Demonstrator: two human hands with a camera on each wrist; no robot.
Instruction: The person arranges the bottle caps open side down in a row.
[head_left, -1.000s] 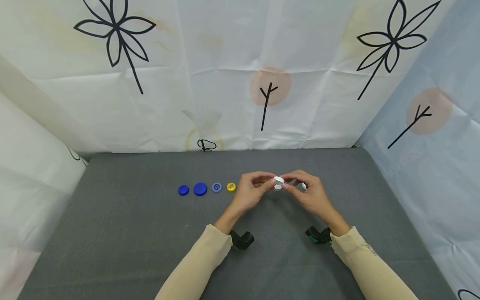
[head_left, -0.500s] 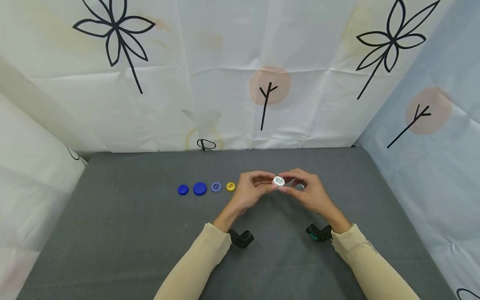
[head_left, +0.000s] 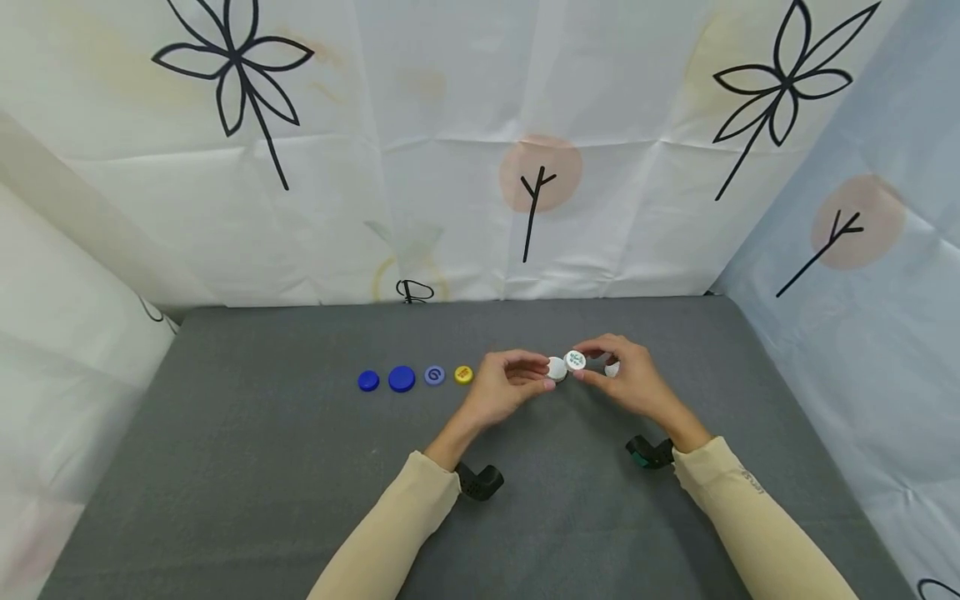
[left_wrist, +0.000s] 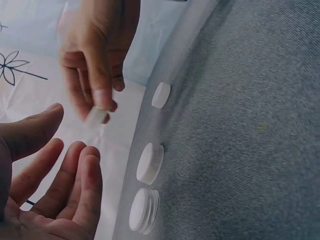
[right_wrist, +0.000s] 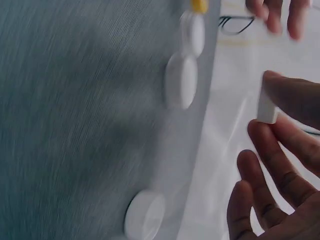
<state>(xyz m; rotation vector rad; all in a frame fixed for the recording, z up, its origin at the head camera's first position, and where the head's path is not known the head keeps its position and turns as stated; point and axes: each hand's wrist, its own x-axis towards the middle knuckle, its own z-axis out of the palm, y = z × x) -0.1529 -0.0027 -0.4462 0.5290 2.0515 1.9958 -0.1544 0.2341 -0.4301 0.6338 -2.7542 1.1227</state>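
My right hand pinches a small white bottle cap between thumb and fingertips, with dark print on its top. In the right wrist view the held cap is edge-on, raised above the table. My left hand holds nothing; its thumb and fingers are apart in the left wrist view. A white cap on the table shows just past the left fingertips. Another white cap lies partly behind the right hand. A ridged white cap, visible in the left wrist view, is hidden by the left hand in the head view.
Left of the hands, a row of caps runs along the grey table: a yellow cap, a light blue cap, a large blue cap and a smaller blue cap. Patterned white cloth hangs behind the table.
Both hands were together at the printed cap, turning it until its print faced up. The left hand has let go, and the right hand has moved slightly right with the cap.
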